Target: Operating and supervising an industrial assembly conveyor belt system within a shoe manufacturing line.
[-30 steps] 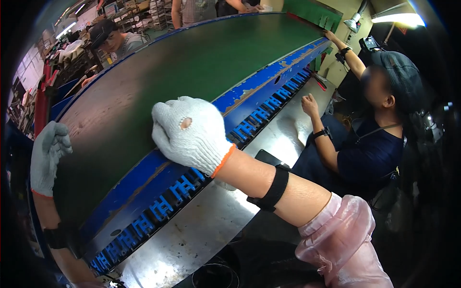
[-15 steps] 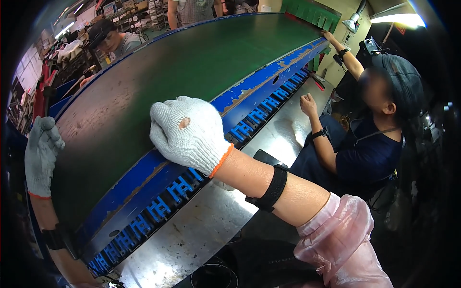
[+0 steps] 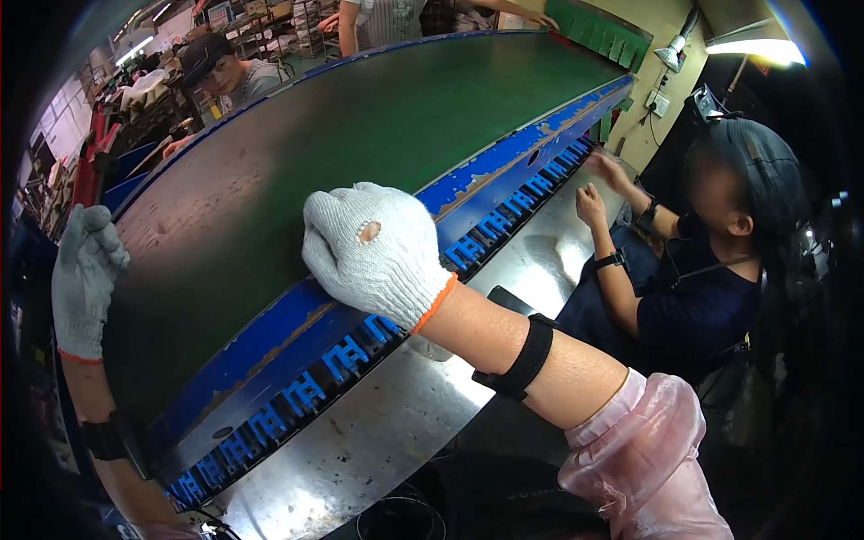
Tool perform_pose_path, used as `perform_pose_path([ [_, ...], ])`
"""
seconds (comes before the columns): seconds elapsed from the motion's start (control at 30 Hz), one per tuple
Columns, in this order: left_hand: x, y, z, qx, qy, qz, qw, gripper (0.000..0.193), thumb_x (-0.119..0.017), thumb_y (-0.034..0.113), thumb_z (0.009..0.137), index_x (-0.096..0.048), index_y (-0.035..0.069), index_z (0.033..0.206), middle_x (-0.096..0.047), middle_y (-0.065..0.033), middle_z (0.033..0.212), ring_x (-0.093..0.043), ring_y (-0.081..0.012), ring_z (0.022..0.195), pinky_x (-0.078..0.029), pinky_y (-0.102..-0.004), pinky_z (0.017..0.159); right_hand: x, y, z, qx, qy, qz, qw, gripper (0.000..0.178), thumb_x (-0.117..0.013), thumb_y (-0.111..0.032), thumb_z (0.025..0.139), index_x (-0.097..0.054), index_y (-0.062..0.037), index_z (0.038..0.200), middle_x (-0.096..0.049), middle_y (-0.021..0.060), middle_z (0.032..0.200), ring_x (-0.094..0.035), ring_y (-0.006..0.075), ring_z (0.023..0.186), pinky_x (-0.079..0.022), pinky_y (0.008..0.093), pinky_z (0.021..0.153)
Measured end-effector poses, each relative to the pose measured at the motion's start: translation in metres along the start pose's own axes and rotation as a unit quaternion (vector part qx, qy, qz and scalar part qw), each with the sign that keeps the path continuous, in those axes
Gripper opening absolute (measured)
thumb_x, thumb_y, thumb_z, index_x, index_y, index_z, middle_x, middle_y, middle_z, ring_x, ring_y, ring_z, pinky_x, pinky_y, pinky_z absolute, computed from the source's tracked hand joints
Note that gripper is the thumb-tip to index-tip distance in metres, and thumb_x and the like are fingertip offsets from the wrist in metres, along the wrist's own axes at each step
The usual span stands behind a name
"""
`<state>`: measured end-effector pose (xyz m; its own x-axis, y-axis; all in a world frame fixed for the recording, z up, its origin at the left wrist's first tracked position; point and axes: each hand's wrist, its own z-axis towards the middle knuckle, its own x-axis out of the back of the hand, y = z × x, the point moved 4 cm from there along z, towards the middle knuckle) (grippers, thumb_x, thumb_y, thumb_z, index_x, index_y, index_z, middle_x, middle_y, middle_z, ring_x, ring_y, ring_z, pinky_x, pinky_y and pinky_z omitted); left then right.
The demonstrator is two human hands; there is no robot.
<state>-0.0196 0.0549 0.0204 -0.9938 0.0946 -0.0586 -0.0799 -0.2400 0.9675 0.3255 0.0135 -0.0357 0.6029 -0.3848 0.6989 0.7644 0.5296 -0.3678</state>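
My right hand point(image 3: 376, 252), in a white knit glove with an orange cuff and a small hole on its back, makes a fist over the near blue rim point(image 3: 270, 337) of a long green belt table point(image 3: 387, 117). Nothing sticks out of the fist, and its inside is hidden. At the left end of the belt, my left hand point(image 3: 87, 281) is raised in a matching glove with red cuff edging. Its fingers are curled together; anything within them is hidden.
Blue brackets point(image 3: 306, 391) line the side below the rim, above a shiny metal sheet point(image 3: 360, 441). A co-worker point(image 3: 697, 261) sits at the right with both hands near the metal sheet. Other people stand across the belt. A lamp point(image 3: 670, 56) hangs at the far right.
The view has shifted slightly, and both my hands keep their closed shapes. The right co-worker's far hand has come down from the belt's end. Across the belt, a person's arm now reaches right.
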Motion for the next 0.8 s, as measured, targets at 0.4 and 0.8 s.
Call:
perform_pose_path([
  [0.4, 0.024, -0.015, -0.001, -0.008, 0.026, 0.003, 1.0, 0.031, -0.054, 0.038, 0.097, -0.059, 0.008, 0.105, -0.05, 0.0017, 0.072, -0.047, -0.0091, 0.064, -0.041, -0.0242, 0.062, -0.003, -0.004, -0.009, 0.013, 0.023, -0.013, 1.0, 0.017, -0.055, -0.021, 0.08, -0.061, -0.0059, 0.075, -0.062, 0.0135, 0.07, -0.062, 0.0329, 0.071, -0.05, 0.0438, 0.066],
  [0.8, 0.023, -0.019, 0.004, 0.0, -0.019, -0.001, 1.0, 0.029, -0.053, 0.037, 0.098, -0.058, 0.009, 0.101, -0.049, 0.0022, 0.073, -0.046, -0.0079, 0.064, -0.039, -0.0235, 0.061, -0.004, -0.003, -0.01, 0.003, 0.018, -0.015, 1.0, 0.019, -0.054, -0.021, 0.08, -0.06, -0.005, 0.073, -0.063, 0.0145, 0.07, -0.063, 0.0336, 0.071, -0.051, 0.0439, 0.066],
])
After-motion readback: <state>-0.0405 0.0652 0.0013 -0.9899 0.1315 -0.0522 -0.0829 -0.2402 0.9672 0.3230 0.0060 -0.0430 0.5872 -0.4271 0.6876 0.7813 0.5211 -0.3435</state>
